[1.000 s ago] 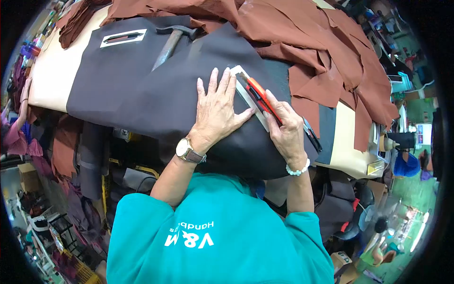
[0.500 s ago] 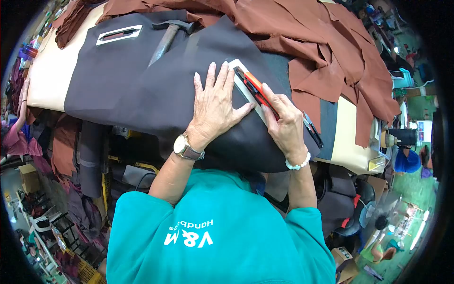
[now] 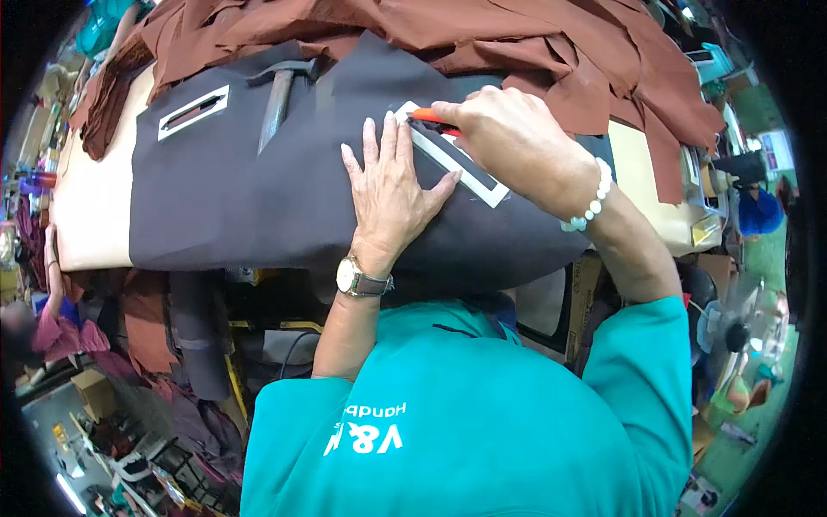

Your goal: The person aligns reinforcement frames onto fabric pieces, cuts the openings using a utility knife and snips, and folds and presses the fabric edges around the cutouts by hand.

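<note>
My left hand (image 3: 388, 189) lies flat on a sheet of dark leather (image 3: 293, 189), fingers spread. Its fingertips touch the upper left end of a white rectangular frame (image 3: 472, 183), which lies slanted on the leather. In my right hand (image 3: 525, 142) is an orange utility knife (image 3: 426, 115), gripped with the wrist bent over the frame. The knife's front end is at the frame's far end, close to my left fingertips. My right hand hides most of the knife and part of the frame; the blade cannot be made out.
A hammer (image 3: 276, 108) rests on the dark leather toward the back. Left of it lies a second white frame (image 3: 165, 132). Reddish-brown leather pieces (image 3: 345, 39) are heaped along the table's far side. Cream table surface (image 3: 95, 189) shows at the left.
My right hand has turned over and moved to the frame's far end with the utility knife. My left hand stays flat beside the frame. The camera view has shifted.
</note>
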### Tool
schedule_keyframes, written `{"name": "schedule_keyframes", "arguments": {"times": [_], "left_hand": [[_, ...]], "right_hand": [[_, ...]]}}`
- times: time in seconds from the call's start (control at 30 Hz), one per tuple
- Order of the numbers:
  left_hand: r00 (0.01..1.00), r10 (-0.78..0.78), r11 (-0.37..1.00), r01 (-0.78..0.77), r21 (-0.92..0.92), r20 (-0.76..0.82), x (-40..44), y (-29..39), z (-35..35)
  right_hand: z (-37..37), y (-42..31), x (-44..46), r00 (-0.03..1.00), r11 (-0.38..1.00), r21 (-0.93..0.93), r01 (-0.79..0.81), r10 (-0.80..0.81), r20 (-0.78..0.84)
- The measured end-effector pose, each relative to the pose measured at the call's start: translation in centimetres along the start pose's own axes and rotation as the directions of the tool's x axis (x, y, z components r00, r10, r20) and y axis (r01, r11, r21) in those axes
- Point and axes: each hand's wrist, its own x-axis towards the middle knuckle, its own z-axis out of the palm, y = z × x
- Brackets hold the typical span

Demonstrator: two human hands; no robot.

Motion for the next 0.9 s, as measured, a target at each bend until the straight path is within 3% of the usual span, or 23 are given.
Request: {"name": "schedule_keyframes", "arguments": {"times": [0.13,0.23,0.33,0.9], "left_hand": [[1.000,-0.011,1.000,0.011,-0.013,0.016,0.0,0.2,-0.3],[1.000,-0.008,1.000,0.008,-0.004,0.025,0.0,0.2,-0.3],[0.999,-0.005,1.000,0.004,0.014,0.035,-0.1,0.1,-0.1],[0.998,-0.020,0.999,0.018,0.040,0.052,-0.1,0.1,0.0]], "right_hand": [[-0.7,-0.3,0.2,0.990,0.999,-0.023,-0.026,0.029,0.139],[-1.1,-0.6,-0.6,0.999,0.999,-0.035,0.008,-0.006,0.051],[-1.3,-0.5,-1.4,0.991,0.998,-0.023,-0.057,0.059,0.123],[-2.9,-0.2,-10.3,0.979,0.992,-0.029,-0.121,0.124,0.159]]}}
